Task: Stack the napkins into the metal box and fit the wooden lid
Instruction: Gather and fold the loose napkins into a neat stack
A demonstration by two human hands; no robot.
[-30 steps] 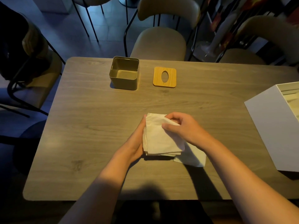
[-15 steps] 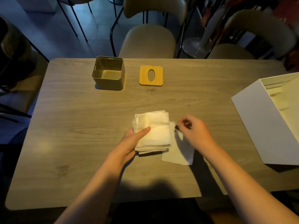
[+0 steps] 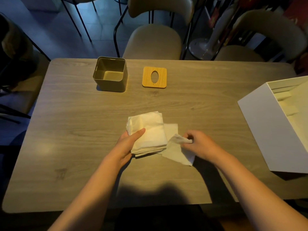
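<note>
Near the front of the desk (image 3: 70,124), the napkin stack (image 3: 150,130) serves as the landmark. The left hand (image 3: 128,144) grips its near-left corner, thumb laid across the top sheet and fingers hidden beneath. Just right of the stack, touching its edge, lies a loose napkin (image 3: 175,150); the right hand (image 3: 198,144) pinches one crumpled corner of it between thumb and curled fingers, lifting that corner off the wood.

Far behind the stack and a little left stands the metal box (image 3: 110,80), upright, open-topped and holding nothing, close to the desk's far edge. Behind the stack and slightly right lies the wooden lid (image 3: 155,77), flat, its oval slot showing, well apart from the box. Bare wood runs between the stack and both of them, and widely to the stack's left.

Well to the stack's right a white carton (image 3: 266,130) overhangs the desk's right edge. Beyond the far edge stand beige chairs (image 3: 151,42). No writing or labels can be read anywhere.
</note>
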